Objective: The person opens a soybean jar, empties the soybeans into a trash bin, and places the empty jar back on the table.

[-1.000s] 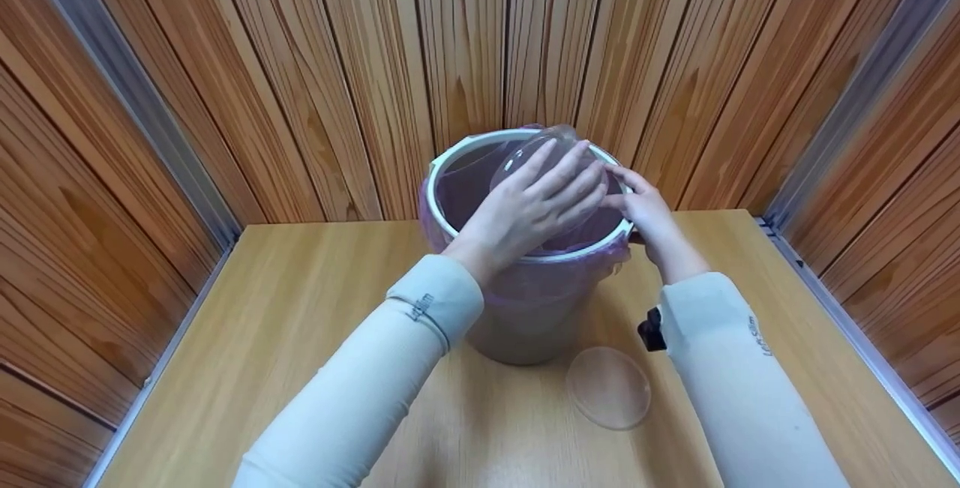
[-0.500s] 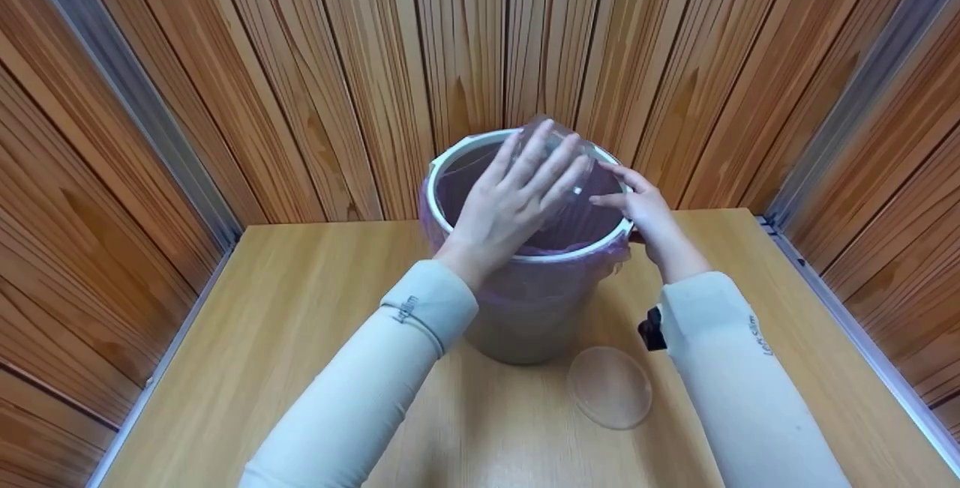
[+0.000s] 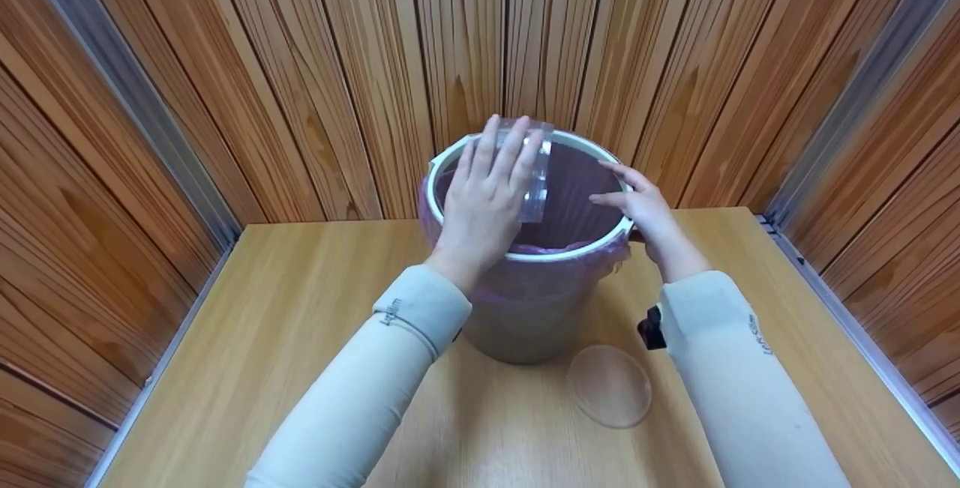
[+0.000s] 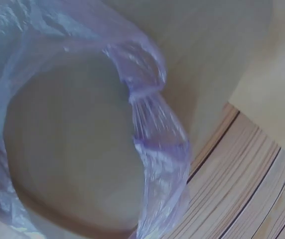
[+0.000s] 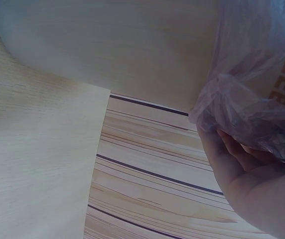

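Observation:
A grey bin [image 3: 517, 327] with a white rim [image 3: 559, 256] and a thin purple bag [image 4: 157, 119] folded over it stands on the table. Over its mouth, my left hand [image 3: 484, 199] holds a round clear plastic container [image 3: 535, 199] turned on its side. The fingers lie long across the container; the thumb is hidden behind it. At the right side of the rim my right hand [image 3: 649, 214] grips the bin, thumb and forefinger over the inside. Its other fingers show under the gathered bag in the right wrist view. A clear round lid [image 3: 609, 387] lies in front of the bin.
The wooden table [image 3: 300, 308] carries the bin near its back edge. Wood-panelled walls [image 3: 337, 83] enclose it behind and on both sides. Metal strips [image 3: 862, 323] run along the side edges.
My left hand has swung left across the bin mouth and rotated, tipping the clear container onto its side. The right hand, bin and lid have stayed in place.

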{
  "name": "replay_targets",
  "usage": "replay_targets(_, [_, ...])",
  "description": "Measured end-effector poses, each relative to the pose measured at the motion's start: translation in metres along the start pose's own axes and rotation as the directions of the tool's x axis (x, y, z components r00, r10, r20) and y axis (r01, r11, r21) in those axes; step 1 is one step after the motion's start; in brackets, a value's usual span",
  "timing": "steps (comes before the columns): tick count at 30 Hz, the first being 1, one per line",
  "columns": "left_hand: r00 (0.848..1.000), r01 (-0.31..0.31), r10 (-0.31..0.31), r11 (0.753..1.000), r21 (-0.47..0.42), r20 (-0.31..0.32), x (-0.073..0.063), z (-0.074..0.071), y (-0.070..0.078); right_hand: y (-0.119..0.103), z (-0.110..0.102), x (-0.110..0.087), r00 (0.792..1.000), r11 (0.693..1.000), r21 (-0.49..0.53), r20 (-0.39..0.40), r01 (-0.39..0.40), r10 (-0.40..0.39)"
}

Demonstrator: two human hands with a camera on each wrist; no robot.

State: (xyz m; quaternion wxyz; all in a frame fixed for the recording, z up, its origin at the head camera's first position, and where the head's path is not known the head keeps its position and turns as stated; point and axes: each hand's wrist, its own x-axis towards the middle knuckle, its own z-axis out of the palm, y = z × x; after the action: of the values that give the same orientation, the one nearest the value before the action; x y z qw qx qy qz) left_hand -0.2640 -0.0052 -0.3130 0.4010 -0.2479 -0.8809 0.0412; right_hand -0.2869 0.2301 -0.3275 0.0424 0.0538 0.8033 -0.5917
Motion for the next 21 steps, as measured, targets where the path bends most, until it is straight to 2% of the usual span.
replay_targets(4, [0.996, 0.086, -0.086, 0.986, -0.141, 0.005, -0.001, 0.001, -0.002, -0.001, -0.001, -0.001, 1.000, 1.000, 0.004, 0.001, 0.008, -0.008])
replay_targets(8, [0.981, 0.194, -0.183, 0.940, -0.281, 0.067, -0.003, 0.001, -0.005, -0.002, -0.001, -0.002, 1.000, 1.000, 0.005, 0.003, 0.007, -0.007])
replay_targets(10, [0.966, 0.259, -0.240, 0.904, -0.340, 0.099, -0.004, 0.002, -0.006, -0.002, 0.000, -0.001, 1.000, 1.000, 0.007, 0.003, 0.007, -0.007])
replay_targets(13, [0.935, 0.354, -0.327, 0.842, -0.408, 0.136, -0.006, 0.004, -0.006, -0.002, -0.001, -0.001, 1.000, 1.000, 0.005, 0.007, 0.015, -0.015])
replay_targets(15, [0.917, 0.396, -0.369, 0.808, -0.437, 0.150, -0.008, 0.004, -0.007, -0.001, -0.001, -0.001, 1.000, 1.000, 0.006, 0.009, 0.013, -0.013])
replay_targets(21, [0.877, 0.476, -0.442, 0.738, -0.479, 0.191, -0.011, 0.001, -0.009, -0.002, -0.002, -0.001, 1.000, 1.000, -0.010, 0.016, 0.005, -0.005])
